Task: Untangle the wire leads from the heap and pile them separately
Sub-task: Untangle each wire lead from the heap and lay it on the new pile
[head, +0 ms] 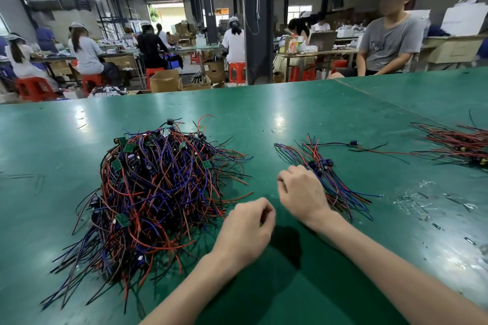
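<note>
- The green table (317, 113) carries everything; a further bundle (459, 144) lies well apart at the far right.
- The heap (155, 185) sits left of centre, its leads fanning every way with no single axis.
- The sorted pile (340, 185) lies right of centre, its long axis running from far left to near right, loose ends pointing near-right.
- The right hand (301, 192) rests knuckles-up at that pile's left edge, fingers curled under; whether it pinches a lead cannot be told.
- The left hand (245, 229) hangs loosely curled beside the heap, seemingly holding nothing.
- Likely step: between leads. Next calls for picking one end from the heap and drawing it free.
</note>
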Demonstrator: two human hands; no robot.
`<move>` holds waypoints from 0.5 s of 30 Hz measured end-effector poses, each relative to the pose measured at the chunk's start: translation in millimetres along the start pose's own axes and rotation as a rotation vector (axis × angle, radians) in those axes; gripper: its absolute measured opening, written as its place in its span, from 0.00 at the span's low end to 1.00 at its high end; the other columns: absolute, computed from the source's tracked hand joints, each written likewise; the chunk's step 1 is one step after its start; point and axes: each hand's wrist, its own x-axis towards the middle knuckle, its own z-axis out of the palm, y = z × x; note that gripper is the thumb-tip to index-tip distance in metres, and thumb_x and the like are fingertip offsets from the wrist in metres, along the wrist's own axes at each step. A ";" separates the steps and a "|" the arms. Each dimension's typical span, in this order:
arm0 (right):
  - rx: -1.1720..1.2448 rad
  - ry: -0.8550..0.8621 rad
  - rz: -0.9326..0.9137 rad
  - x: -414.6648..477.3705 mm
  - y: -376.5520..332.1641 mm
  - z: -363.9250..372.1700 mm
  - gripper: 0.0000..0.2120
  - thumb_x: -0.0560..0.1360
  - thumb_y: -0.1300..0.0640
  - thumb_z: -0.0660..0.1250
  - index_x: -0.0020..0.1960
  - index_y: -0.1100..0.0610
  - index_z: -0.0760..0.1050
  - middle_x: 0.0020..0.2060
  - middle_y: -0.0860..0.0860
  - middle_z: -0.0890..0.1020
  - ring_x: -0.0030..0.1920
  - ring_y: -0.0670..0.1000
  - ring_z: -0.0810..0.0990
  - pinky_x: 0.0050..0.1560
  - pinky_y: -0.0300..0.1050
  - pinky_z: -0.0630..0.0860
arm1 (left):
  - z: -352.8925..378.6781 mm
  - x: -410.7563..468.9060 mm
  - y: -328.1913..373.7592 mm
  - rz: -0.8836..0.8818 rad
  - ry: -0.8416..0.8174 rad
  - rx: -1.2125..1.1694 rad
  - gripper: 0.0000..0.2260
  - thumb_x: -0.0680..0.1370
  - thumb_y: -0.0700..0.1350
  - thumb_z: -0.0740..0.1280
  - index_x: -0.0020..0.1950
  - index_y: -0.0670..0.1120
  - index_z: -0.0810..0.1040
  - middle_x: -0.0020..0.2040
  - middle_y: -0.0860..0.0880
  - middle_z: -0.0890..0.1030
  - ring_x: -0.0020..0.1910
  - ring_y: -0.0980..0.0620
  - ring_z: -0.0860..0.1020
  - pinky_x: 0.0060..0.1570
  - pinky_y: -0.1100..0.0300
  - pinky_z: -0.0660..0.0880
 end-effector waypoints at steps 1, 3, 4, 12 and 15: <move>0.001 0.001 -0.038 -4.0 -4.3 2.9 0.08 0.75 0.58 0.62 0.45 0.59 0.78 0.42 0.57 0.80 0.47 0.58 0.76 0.49 0.50 0.70 | -6.9 2.7 -0.2 0.032 0.102 0.072 0.06 0.78 0.46 0.62 0.44 0.47 0.77 0.42 0.48 0.82 0.40 0.45 0.79 0.44 0.49 0.75; -0.002 0.000 -0.095 -10.1 -8.9 8.3 0.07 0.75 0.59 0.63 0.42 0.59 0.78 0.39 0.57 0.80 0.44 0.59 0.77 0.46 0.50 0.70 | -27.7 11.1 -1.7 0.040 0.311 0.111 0.07 0.78 0.45 0.63 0.45 0.44 0.78 0.43 0.46 0.82 0.43 0.44 0.78 0.46 0.50 0.75; -0.001 -0.003 -0.113 -11.5 -9.6 9.9 0.07 0.75 0.59 0.63 0.42 0.59 0.78 0.39 0.56 0.80 0.43 0.58 0.77 0.45 0.49 0.70 | -41.6 16.7 -3.5 0.023 0.407 0.106 0.07 0.78 0.43 0.63 0.46 0.43 0.79 0.43 0.45 0.82 0.43 0.44 0.79 0.45 0.50 0.76; 0.064 -0.049 -0.157 -11.2 -8.0 13.3 0.09 0.78 0.56 0.58 0.45 0.58 0.76 0.42 0.54 0.80 0.45 0.56 0.75 0.49 0.47 0.67 | -152.0 75.2 -56.8 -0.247 0.653 0.315 0.13 0.77 0.38 0.61 0.60 0.43 0.76 0.50 0.39 0.81 0.52 0.41 0.75 0.60 0.49 0.70; 0.095 -0.069 -0.163 -11.0 -6.6 12.2 0.10 0.78 0.56 0.58 0.46 0.58 0.76 0.43 0.53 0.79 0.46 0.55 0.75 0.49 0.46 0.66 | -169.8 111.8 -77.0 -0.361 0.455 0.524 0.18 0.78 0.40 0.58 0.68 0.46 0.72 0.61 0.38 0.75 0.62 0.40 0.69 0.63 0.46 0.65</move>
